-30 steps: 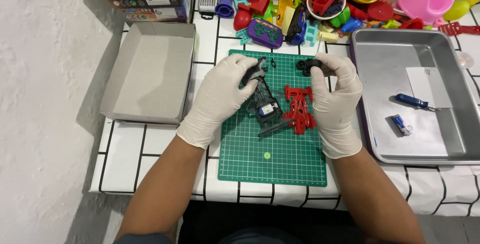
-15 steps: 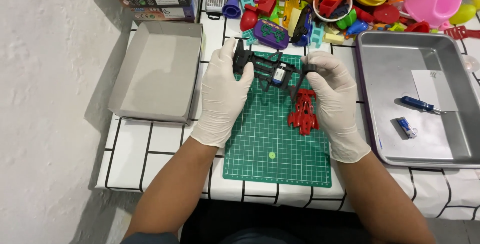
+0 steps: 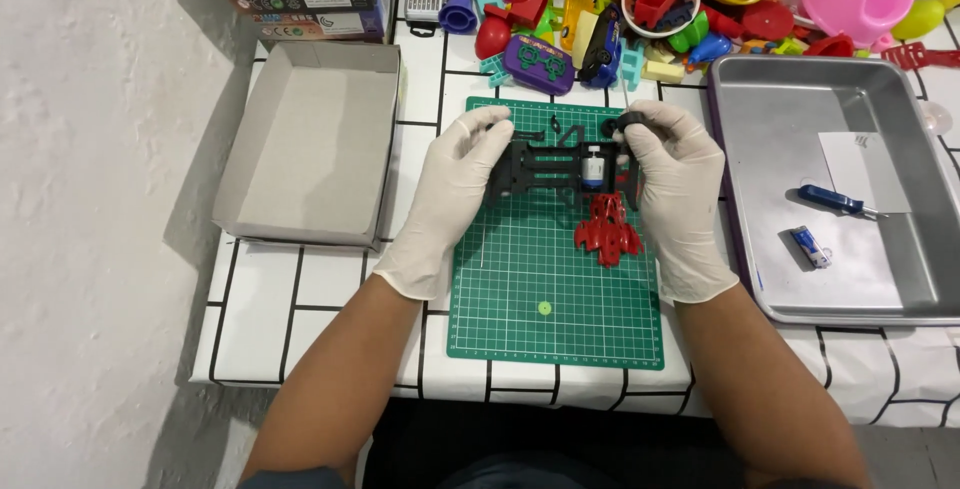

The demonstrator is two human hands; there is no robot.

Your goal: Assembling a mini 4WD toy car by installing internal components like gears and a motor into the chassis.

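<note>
Both my hands wear white gloves and hold a black toy car chassis [image 3: 556,165] level above a green cutting mat [image 3: 545,279]. My left hand [image 3: 452,194] grips its left end. My right hand [image 3: 676,189] grips its right end, where a black wheel [image 3: 632,121] shows by the fingers. A small silver and blue motor [image 3: 593,166] sits in the chassis. On the mat just below the chassis lies a red toy car body part [image 3: 606,231]. A small green disc [image 3: 545,308] rests lower on the mat.
An open grey cardboard box [image 3: 300,139] lies left of the mat. A metal tray [image 3: 800,109] on the right holds a blue screwdriver [image 3: 838,202], a small blue piece [image 3: 810,247] and a white paper [image 3: 860,169]. Several colourful plastic toys [image 3: 640,9] crowd the back edge.
My hands have turned the chassis from tilted to level and spread apart to its two ends. The view has shifted slightly; the red part stays on the mat.
</note>
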